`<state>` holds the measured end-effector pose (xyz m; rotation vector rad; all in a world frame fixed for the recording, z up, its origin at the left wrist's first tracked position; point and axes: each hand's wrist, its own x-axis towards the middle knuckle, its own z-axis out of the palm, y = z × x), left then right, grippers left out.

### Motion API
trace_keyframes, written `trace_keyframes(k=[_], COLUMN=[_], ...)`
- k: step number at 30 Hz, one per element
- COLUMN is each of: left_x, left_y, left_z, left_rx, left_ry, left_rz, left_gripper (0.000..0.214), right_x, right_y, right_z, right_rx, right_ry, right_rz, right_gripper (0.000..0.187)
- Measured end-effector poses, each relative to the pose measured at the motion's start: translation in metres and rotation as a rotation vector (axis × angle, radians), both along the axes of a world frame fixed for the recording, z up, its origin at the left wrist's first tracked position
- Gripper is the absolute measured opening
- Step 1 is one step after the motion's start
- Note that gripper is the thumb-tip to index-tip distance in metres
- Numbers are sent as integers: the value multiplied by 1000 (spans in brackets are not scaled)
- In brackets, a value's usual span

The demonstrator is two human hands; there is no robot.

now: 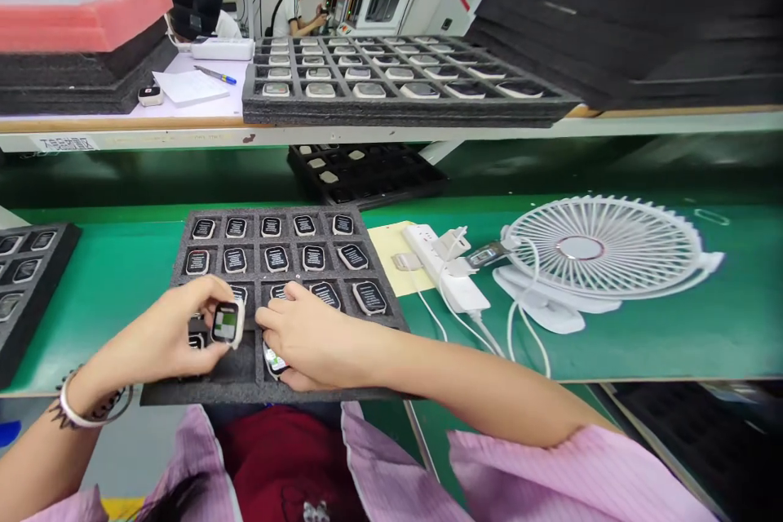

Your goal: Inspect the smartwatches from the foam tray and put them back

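Note:
A dark foam tray (250, 379) with rows of small smartwatch bodies lies on the green bench in front of me. My left hand (177, 334) pinches one watch body (226, 322) with a lit screen, held upright just above the tray's near left pockets. My right hand (311, 342) rests on the near row of the tray, fingers curled over another watch body (274, 360) lying in its pocket.
A white desk fan (603, 249), a white power strip (444, 265) with cables and a yellow note (391, 257) lie right of the tray. Another foam tray (24, 277) sits at left. A shelf above holds a full watch tray (391, 81). Two people work behind.

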<state>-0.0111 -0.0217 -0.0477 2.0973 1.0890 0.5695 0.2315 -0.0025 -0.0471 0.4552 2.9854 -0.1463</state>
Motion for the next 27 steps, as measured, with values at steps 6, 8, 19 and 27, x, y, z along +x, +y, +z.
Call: trace_keyframes(k=[6,8,19,27], left_x=[13,25,65,65], left_y=[48,63,92,89], left_z=[23,29,-6,-23], left_rx=[-176,-272,-380,-387], left_ry=[-817,-891,-842,-772], left_rz=[171,185,398,389], left_gripper=[45,51,68,44], right_x=[33,40,18,18], right_y=[49,69,105,98], right_z=[7,10,-32,-42], right_rx=[-809,-1149,-1394,-1307], right_ry=[693,947,1229,1174], right_rz=[5,-18,-619,-637], right_gripper=[35,41,64,39])
